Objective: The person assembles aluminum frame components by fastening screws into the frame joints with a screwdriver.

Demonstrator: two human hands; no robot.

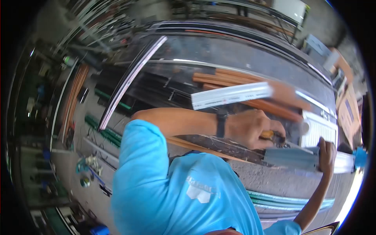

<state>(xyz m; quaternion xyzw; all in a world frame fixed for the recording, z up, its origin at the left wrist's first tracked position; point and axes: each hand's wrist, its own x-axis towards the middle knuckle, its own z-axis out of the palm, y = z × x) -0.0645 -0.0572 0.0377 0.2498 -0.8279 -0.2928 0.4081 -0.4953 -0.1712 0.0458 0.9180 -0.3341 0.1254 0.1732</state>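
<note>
My left hand [254, 127], with a dark watch [221, 123] on the wrist, is closed around the yellow and black handle of a screwdriver [268, 135]. The thin shaft points right, low over a grey metal profile [291, 157]. Gripping that profile near the shaft's far end is my right hand [327, 154], fingers bent over its upper edge. Just beyond my left hand a white-wrapped bar [231, 95] lies at a slant, its right end blurred. Brown profiles [227, 78] are behind it.
A ribbed white piece [319, 131] lies beyond my right hand, with cardboard [348, 111] at the far right. A long striped profile [133, 82] juts out diagonally on the left. Green-wrapped bars [290, 200] run below the work surface. More racks of profiles stand behind.
</note>
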